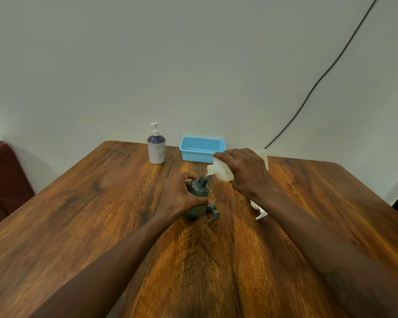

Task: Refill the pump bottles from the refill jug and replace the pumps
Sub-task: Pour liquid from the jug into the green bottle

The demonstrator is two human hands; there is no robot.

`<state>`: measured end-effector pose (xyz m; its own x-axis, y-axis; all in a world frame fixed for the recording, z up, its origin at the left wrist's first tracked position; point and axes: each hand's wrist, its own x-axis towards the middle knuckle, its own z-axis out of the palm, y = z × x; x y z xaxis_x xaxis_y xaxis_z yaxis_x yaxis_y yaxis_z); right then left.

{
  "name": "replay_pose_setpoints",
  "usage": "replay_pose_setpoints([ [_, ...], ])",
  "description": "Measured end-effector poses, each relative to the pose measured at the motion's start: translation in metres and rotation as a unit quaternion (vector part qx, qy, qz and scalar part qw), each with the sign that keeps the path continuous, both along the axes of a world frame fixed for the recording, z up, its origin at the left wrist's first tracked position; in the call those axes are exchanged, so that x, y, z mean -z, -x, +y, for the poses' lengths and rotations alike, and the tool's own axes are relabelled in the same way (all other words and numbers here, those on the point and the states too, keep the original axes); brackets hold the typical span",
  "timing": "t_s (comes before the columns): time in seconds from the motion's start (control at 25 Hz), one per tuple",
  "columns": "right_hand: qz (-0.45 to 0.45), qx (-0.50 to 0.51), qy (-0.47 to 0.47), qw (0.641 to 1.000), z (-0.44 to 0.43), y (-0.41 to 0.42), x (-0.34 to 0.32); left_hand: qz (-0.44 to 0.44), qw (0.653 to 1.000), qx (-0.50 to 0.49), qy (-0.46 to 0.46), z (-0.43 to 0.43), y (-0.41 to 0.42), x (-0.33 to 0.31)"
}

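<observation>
A dark green pump bottle (199,191) stands uncapped at the middle of the wooden table (101,214), and my left hand (180,196) grips its side. My right hand (245,172) holds a translucent white refill jug (218,171) tilted over, its spout just above the green bottle's open neck, with a thin stream of clear liquid between them. The green pump (213,213) lies on the table right beside the bottle. A white pump (259,211) lies under my right forearm. A white and navy pump bottle (156,148), pump fitted, stands at the back.
A light blue perforated basket (201,150) sits at the table's far edge, behind the jug. A black cable (319,81) runs down the wall at the right. A dark red piece of furniture (2,180) stands left of the table.
</observation>
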<state>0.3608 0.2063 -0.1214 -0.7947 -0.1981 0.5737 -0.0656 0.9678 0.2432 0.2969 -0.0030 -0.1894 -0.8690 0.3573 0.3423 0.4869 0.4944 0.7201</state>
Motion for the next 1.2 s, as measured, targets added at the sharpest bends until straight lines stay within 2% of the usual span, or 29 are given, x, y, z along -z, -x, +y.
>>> replay_pose_setpoints([
  [1.2,-0.003,-0.005,-0.015,1.000,0.0050,0.0032,0.0008,-0.001,1.000,-0.004,-0.008,0.0043,-0.0021,0.0003],
])
